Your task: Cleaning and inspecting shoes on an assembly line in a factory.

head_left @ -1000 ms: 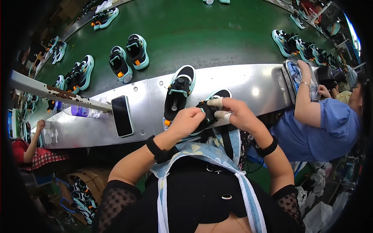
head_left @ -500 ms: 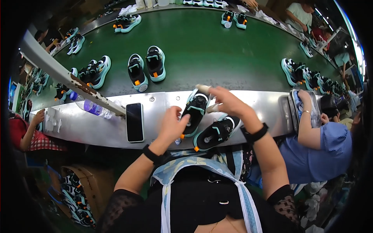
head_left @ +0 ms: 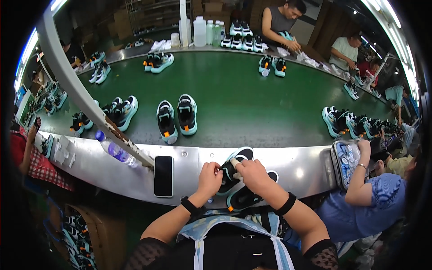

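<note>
A black sneaker with white and mint trim stands on the metal ledge in front of me, toe pointing away. My left hand pinches its left side near the laces, fingers closed. From the right, my right hand grips the sneaker around the tongue and laces; pale covers sit on some of its fingertips. Both hands hide much of the upper. Beside it, partly under my right hand and wrist, lies a second black sneaker with an orange heel tab.
A phone lies left of my hands, near a worn metal post and a plastic bottle. Several sneakers stand on the green belt. At right, a co-worker in blue reaches into a metal tray.
My view has tipped upward, so the far side shows more. My right hand has come from the toe to the laces. My left hand's fingers have closed on the shoe's side.
</note>
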